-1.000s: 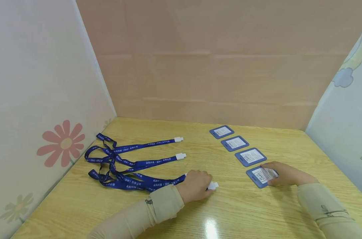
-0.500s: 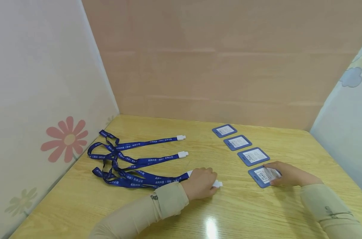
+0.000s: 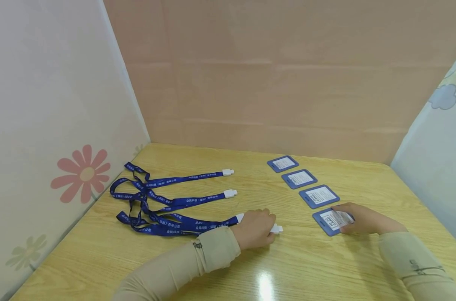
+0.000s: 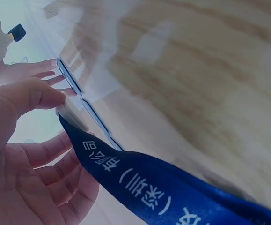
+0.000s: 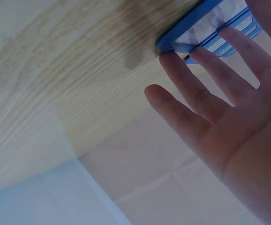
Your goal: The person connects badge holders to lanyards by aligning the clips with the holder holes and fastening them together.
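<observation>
My left hand (image 3: 255, 230) pinches the white plastic clip (image 3: 277, 229) of a blue lanyard (image 3: 213, 228), close over the table. The left wrist view shows the thumb and fingers on the clip (image 4: 73, 115), while the printed strap (image 4: 130, 173) trails from it. To the right, my right hand (image 3: 361, 218) holds the nearest blue badge holder (image 3: 327, 222) by its right end, fingers at the far edge and thumb at the near one. Seen from the right wrist, several fingertips meet the edge of that holder (image 5: 184, 37).
Two more lanyards, an upper one (image 3: 198, 178) and a middle one (image 3: 203, 200), lie with white clips pointing right, their straps tangled at left. Three other badge holders line up behind the held one, the closest (image 3: 319, 196) nearly touching it. Panels enclose the wooden table (image 3: 307, 267).
My left hand has shifted slightly right with the lanyard clip. The right hand keeps its place on the badge holder. The head view has moved a little.
</observation>
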`<state>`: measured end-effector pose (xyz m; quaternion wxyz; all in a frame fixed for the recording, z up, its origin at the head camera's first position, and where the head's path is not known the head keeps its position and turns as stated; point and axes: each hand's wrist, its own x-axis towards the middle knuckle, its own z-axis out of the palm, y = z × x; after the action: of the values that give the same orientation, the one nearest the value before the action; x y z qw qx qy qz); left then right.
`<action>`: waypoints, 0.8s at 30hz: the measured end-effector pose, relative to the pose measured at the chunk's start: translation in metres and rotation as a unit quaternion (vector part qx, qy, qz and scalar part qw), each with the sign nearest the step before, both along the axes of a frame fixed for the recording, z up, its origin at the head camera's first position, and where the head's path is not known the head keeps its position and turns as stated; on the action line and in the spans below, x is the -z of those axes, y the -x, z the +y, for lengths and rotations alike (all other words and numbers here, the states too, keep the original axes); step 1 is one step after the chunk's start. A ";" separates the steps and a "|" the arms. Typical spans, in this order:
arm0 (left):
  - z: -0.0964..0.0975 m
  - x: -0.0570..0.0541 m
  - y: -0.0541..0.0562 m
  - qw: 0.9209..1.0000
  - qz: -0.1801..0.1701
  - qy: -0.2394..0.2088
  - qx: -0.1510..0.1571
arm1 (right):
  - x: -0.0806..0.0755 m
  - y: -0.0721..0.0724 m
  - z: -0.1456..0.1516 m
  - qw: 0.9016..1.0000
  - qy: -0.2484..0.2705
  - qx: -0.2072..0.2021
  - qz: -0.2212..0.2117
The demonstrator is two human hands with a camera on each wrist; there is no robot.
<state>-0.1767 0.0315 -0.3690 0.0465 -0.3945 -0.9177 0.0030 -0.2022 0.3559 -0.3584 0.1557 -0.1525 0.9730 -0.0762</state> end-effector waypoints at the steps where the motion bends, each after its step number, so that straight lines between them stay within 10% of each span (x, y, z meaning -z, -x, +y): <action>1: 0.000 0.000 0.000 1.000 0.000 0.001 -0.001 | 0.000 0.000 0.000 1.000 -0.001 0.000 0.000; 24: 0.006 0.000 -0.002 1.000 0.030 0.008 0.003 | 0.000 -0.002 -0.001 1.000 0.001 0.002 0.003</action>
<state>-0.1749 0.0371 -0.3687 0.0706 -0.3977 -0.9145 0.0216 -0.2005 0.3549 -0.3580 0.1530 -0.1507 0.9736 -0.0770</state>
